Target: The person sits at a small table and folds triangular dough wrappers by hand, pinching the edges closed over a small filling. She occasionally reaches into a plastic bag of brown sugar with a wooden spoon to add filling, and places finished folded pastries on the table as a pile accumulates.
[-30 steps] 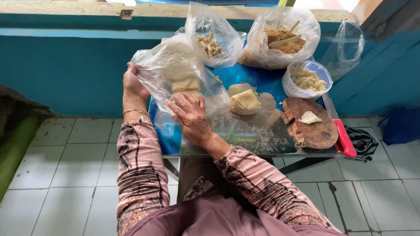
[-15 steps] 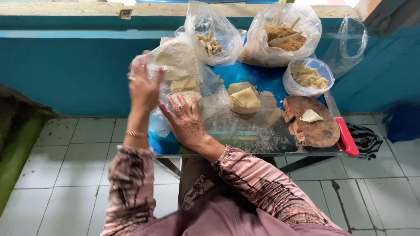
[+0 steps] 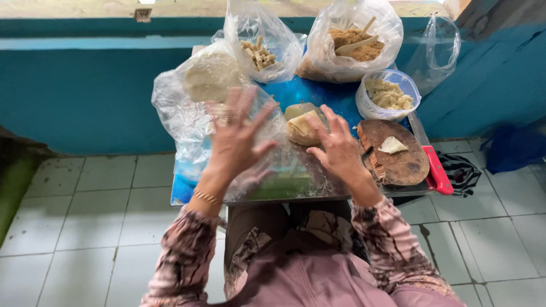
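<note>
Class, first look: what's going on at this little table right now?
A seated person works at a small blue table crowded with food. The left hand, fingers spread and blurred, is at a big clear bag. The right hand rests open beside a folded wrapper. A round wooden board lies to the right.

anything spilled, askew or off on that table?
Nothing is clearly spilled. The red-handled knife lies at the table's right edge, handle at the rim. The big clear bag slumps over the left side. The left hand, motion-blurred, is spread open over it; the right hand hovers near the folded wrappers.
</note>
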Tool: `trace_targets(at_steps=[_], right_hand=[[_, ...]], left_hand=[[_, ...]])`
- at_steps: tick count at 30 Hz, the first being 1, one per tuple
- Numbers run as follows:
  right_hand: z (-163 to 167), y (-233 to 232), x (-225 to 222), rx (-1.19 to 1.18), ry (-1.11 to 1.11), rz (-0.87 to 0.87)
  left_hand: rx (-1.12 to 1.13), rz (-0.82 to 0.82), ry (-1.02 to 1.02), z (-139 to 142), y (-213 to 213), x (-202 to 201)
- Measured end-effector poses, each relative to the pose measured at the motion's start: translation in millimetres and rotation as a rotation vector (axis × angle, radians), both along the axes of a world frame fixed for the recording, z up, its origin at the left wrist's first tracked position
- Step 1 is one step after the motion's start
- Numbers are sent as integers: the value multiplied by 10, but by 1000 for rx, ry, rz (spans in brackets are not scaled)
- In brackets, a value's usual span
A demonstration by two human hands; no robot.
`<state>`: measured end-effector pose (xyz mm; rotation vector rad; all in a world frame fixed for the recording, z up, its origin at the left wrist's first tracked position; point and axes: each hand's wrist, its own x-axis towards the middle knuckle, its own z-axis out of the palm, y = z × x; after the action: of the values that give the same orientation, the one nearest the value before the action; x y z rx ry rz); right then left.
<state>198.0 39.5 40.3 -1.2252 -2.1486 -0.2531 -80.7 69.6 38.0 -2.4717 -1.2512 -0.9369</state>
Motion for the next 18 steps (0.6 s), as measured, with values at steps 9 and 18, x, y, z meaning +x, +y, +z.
trace_targets(at_steps=[9, 18], right_hand=[[-393, 346, -38, -167, 18, -70], [-312, 704, -188, -174, 118, 32]], left_hand=[[13, 513, 273, -594, 714, 545], [-289, 287, 244, -318, 481, 416]])
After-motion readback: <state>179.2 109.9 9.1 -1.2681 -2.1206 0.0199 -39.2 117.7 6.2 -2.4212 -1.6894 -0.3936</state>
